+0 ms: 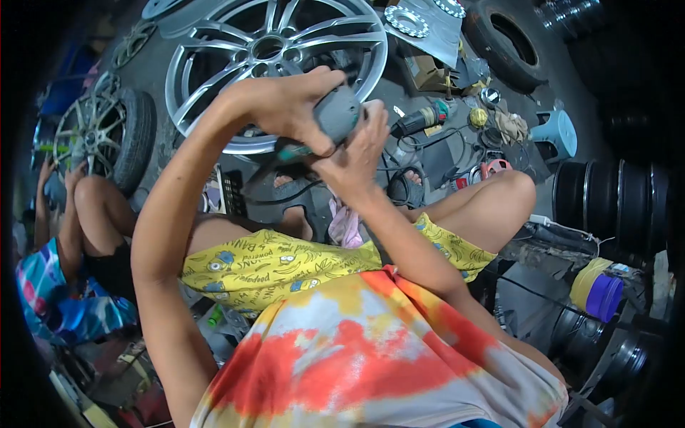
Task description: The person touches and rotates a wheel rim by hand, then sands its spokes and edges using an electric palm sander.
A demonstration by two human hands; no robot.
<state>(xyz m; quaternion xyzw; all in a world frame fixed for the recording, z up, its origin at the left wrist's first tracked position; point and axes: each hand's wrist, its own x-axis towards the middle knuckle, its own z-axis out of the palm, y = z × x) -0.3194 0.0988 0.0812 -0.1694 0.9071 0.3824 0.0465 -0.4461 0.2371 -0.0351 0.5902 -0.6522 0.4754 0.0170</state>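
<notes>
A rounded grey power tool with green parts [338, 114] is held in front of my chest; its exact kind is partly hidden by my fingers. My left hand [289, 103] curves round its left side, fingers over the top and thumb below. On the other side my right hand [355, 153] grips it from below right, fingers bent up along its edge. A large silver alloy wheel rim [203, 44] lies on the floor just beyond my hands, partly covered by them. A dark cord hangs below the tool.
A green-and-black corded power tool [422, 120] lies on the floor to the right. Farther out are a tyre [503, 44], a blue stool [560, 134] and stacked black rims [603, 203]. At left, another person works at a spoked wheel [91, 135].
</notes>
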